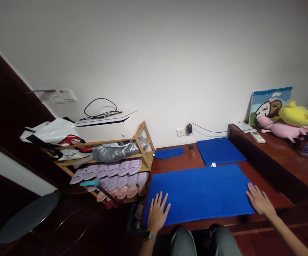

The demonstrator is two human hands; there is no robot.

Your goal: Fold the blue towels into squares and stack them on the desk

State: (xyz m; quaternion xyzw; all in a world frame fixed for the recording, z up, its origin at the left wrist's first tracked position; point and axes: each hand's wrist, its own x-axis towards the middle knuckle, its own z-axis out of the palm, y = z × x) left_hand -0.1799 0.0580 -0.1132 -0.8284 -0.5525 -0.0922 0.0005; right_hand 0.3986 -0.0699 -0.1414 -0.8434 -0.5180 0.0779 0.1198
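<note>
A large blue cloth lies spread flat on the reddish-brown desk. Flat on its left end rests my left hand, fingers spread, a watch on the wrist. My right hand is open at the cloth's right edge, its fingertips touching the blue fabric and the palm partly over the wood. Behind the large cloth sits a folded blue cloth, with a white tag near its front edge. A smaller, narrow folded blue cloth lies at the back left of the desk.
Left of the desk stands a wooden rack with several rows of lilac and pink slippers and a white box on top. A raised shelf on the right carries plush toys and a remote. A plugged-in adapter is on the wall.
</note>
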